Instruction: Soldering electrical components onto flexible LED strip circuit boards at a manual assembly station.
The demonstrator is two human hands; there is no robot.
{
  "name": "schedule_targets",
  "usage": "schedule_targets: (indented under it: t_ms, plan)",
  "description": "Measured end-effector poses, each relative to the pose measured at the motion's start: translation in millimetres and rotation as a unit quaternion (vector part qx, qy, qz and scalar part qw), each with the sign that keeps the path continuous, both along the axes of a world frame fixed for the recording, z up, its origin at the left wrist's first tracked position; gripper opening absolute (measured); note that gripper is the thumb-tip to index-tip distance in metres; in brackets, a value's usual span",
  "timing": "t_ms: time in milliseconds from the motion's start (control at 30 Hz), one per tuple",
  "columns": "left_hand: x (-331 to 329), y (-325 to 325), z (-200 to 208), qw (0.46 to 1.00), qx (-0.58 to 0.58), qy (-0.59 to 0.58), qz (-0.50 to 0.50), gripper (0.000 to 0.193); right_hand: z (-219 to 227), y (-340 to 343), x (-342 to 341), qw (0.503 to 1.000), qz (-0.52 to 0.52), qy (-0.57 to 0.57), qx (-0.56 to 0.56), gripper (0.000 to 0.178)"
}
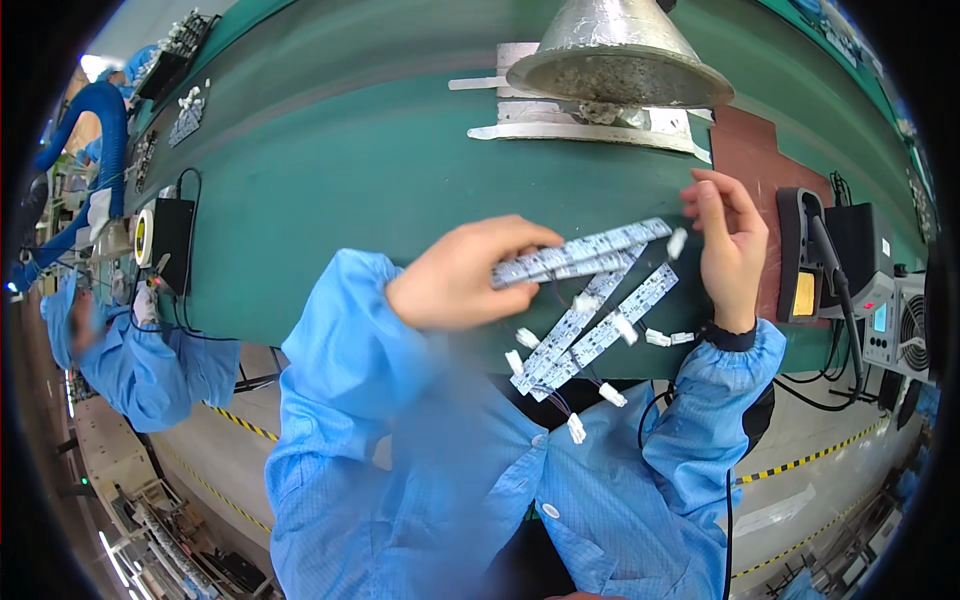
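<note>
My left hand (462, 272) is closed on the left end of white LED circuit board strips (590, 250), thumb below and fingers above. Two or more strips overlap in this grip. Below them, other narrow circuit board strips (610, 330) lie slantwise over the bench's near edge. Short wires with white plug connectors (625, 329) hang from the strips, several of them loose around the boards. To the right, my right hand (735, 240) is raised with its fingers loosely bent and apart, nothing seen in them. One white connector (677, 243) is close beside it.
A metal fume hood cone (620, 60) stands over a white-taped plate at the back. A brown mat (745, 150) and a soldering iron in its holder (815, 250) are at right, beside its station (880, 320). At far left, a co-worker in blue (150, 360) sits near a black box (172, 245).
</note>
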State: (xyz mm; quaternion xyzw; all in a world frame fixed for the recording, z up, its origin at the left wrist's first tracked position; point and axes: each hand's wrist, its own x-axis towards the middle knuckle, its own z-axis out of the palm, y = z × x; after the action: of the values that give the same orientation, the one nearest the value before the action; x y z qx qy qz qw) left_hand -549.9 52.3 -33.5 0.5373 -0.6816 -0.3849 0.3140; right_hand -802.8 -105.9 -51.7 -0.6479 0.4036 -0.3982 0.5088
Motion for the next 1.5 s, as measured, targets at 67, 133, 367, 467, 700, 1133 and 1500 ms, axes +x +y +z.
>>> schedule_targets:
  t_ms: [67,133,367,467,700,1133,1500]
  plan:
    - [15.6,1.6,5.0,0.983,0.131,0.121,0.05,0.049,-0.7,-1.1,-7.5,0.999,-0.022,-0.035,-0.007,0.019]
    - [29.2,9.9,3.5,0.963,0.111,0.221,0.109,0.039,1.0,-2.9,-14.4,0.994,0.083,-0.019,-0.067,0.02]
    - [20.5,34.5,21.4,0.925,0.085,0.306,0.21,0.046,10.3,13.9,1.3,0.93,0.314,0.11,-0.155,0.026]
    - [7.0,39.7,15.4,0.953,0.117,0.212,0.18,0.048,13.5,11.1,-4.3,0.923,0.262,0.193,-0.207,0.014]
    - [-14.2,25.4,15.2,0.994,0.047,0.058,0.074,0.049,1.2,6.1,-4.1,1.0,-0.007,0.025,-0.008,0.021]
    - [-96.7,51.9,-1.5,0.952,-0.106,-0.274,0.079,0.085,-22.1,-2.8,-25.0,0.996,0.017,0.086,-0.02,0.028]
    - [-22.2,-18.9,10.6,0.971,-0.071,-0.214,-0.077,0.063,-13.9,-2.4,-27.6,0.989,0.032,0.139,-0.045,0.021]
